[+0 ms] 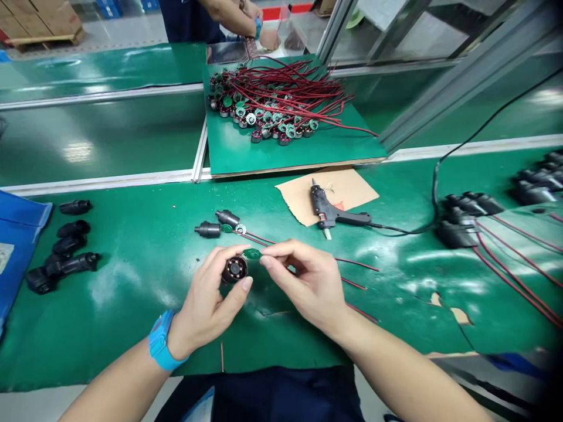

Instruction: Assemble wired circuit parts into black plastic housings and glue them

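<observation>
My left hand grips a small round black housing, its open end facing me, just above the green table mat. My right hand pinches a small green round board right beside the housing's rim. Thin red wires trail from under that hand to the right. Two black housings with green boards and red leads lie on the mat just beyond my hands.
A black glue gun rests on a cardboard piece, cord running right. A green board carries several wired parts. Black housings lie at left and right. Another person's hands work across the table.
</observation>
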`<state>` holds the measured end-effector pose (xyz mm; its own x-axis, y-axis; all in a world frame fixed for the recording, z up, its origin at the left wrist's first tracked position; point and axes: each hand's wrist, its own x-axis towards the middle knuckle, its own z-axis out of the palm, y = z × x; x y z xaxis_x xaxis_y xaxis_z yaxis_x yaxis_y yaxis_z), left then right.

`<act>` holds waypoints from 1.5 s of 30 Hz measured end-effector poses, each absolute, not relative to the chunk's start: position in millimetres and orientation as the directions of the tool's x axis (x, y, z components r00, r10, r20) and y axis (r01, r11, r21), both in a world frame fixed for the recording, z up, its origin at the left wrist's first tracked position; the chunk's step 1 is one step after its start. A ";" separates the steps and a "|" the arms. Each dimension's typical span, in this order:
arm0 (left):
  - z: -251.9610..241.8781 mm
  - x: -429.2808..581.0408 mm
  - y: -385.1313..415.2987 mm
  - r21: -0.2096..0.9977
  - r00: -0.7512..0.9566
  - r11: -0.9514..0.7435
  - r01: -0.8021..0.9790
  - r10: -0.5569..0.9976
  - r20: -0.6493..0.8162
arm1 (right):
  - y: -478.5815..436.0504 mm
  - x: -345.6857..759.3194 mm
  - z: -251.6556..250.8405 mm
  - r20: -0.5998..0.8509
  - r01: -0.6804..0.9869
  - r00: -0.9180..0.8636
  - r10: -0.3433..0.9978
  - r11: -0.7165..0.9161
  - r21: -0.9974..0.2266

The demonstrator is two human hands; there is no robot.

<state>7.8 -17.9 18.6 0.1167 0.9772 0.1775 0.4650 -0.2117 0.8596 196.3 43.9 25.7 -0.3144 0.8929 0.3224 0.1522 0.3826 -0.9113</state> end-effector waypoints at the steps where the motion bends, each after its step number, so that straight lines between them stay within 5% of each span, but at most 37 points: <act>1: 19.3 7.9 -17.5 0.860 0.138 -0.215 0.464 0.976 0.170 | 42.8 195.9 25.1 0.466 0.229 -0.308 0.829 0.540 -0.810; 5: 21.2 6.3 -13.6 0.875 0.166 -0.201 0.441 0.976 0.140 | 40.8 196.5 22.3 0.708 0.305 -0.428 0.562 0.827 -0.472; 14: 21.4 3.0 -9.3 0.876 0.136 -0.194 0.442 0.980 0.148 | 36.3 208.3 25.9 0.677 0.388 -0.624 0.390 0.907 -0.165; 19: 18.9 2.0 -7.5 0.917 0.145 -0.060 0.394 0.989 0.003 | 34.3 204.7 35.9 0.638 0.442 -0.691 0.339 0.897 0.001; 27: 19.1 6.0 -10.3 0.971 0.162 0.082 0.224 0.980 -0.120 | 29.0 201.3 41.4 0.592 0.493 -0.728 0.345 0.864 0.102; 31: 18.4 8.1 -7.7 0.983 0.138 0.140 0.115 0.978 -0.156 | 30.2 199.7 37.6 0.597 0.488 -0.720 0.355 0.870 0.072; 38: 13.3 9.3 -3.7 0.984 0.056 0.168 0.053 0.984 -0.170 | 35.6 205.0 32.0 0.586 0.566 -0.566 0.580 0.790 -0.234; 45: 17.0 11.0 -6.6 0.984 -0.004 0.146 0.099 0.989 -0.146 | 20.6 198.8 29.5 0.578 0.350 -0.557 0.596 0.800 -0.487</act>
